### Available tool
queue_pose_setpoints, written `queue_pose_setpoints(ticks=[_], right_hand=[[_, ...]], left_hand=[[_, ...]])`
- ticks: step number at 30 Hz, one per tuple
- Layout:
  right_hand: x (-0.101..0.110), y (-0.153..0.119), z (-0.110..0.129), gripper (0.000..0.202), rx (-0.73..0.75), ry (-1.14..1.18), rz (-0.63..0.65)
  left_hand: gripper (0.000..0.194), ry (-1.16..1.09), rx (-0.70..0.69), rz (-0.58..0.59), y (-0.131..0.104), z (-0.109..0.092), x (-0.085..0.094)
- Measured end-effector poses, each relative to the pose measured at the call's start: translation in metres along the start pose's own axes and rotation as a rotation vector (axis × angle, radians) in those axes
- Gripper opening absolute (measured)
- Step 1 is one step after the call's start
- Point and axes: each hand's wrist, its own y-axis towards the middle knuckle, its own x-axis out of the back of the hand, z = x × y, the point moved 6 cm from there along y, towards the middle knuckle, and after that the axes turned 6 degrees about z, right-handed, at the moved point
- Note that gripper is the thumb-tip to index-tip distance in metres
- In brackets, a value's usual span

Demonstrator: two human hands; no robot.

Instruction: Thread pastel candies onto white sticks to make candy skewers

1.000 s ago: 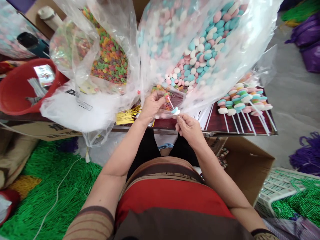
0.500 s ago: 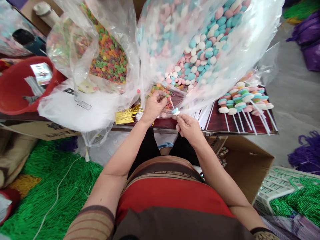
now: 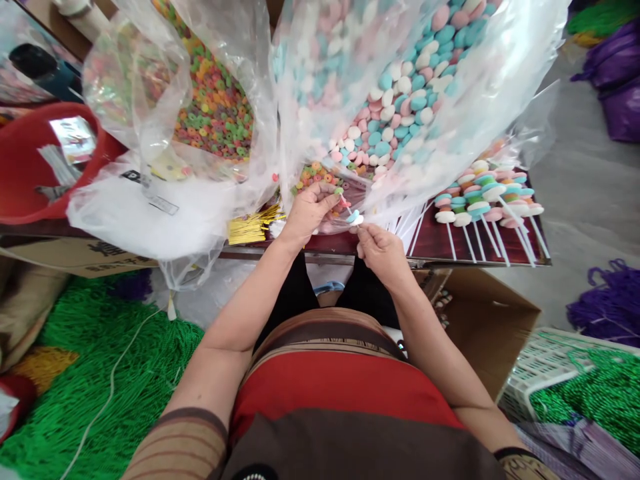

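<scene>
My right hand (image 3: 381, 248) pinches the lower end of a white stick. Threaded on that stick are a blue and a white candy disc (image 3: 355, 218) just above the fingertips, with small pink rings (image 3: 344, 201) farther up. At the stick's upper tip, my left hand (image 3: 314, 210) holds a small green ring (image 3: 339, 191) between thumb and finger. Behind the hands lie loose ring candies (image 3: 316, 176) on the dark red table (image 3: 425, 245). Yellow ties (image 3: 249, 228) lie left of my left hand.
Large clear bags hold ring candies (image 3: 215, 107) and pastel discs (image 3: 387, 133). Finished candy sticks (image 3: 487, 200) are piled at the table's right end. A red basin (image 3: 93, 160) stands at the left. An open cardboard box (image 3: 487, 333) and white crate (image 3: 530, 373) are below right.
The green ring now sits at the stick's tip, with pink rings lower on the stick. Both hands appear slightly farther right, while the surroundings have shifted a little left.
</scene>
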Motion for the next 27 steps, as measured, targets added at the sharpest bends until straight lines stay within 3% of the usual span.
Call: queue_pose_setpoints(ticks=[8, 13, 18, 22, 25, 27], right_hand=[[-0.002, 0.001, 0.002, 0.038, -0.018, 0.049, 0.018], [-0.004, 0.002, 0.003, 0.043, -0.009, 0.041, 0.008], [-0.007, 0.006, 0.003, 0.044, -0.055, 0.072, 0.014], [-0.013, 0.007, 0.002, 0.044, -0.123, 0.196, 0.041], [-0.017, 0.009, 0.004, 0.044, -0.102, 0.233, 0.048], [-0.017, 0.009, 0.004, 0.045, -0.072, 0.23, 0.042]], left_hand=[[0.026, -0.011, -0.042, -0.031, -0.003, -0.002, 0.001], [0.017, -0.012, -0.006, -0.068, -0.002, 0.002, 0.002], [0.013, 0.415, -0.159, -0.179, -0.011, -0.02, 0.006], [0.013, 0.66, -0.211, -0.188, -0.018, -0.033, 0.004], [0.01, 0.623, -0.225, -0.142, -0.018, -0.032, 0.004], [0.007, 0.473, -0.235, -0.083, -0.017, -0.028, 0.001]])
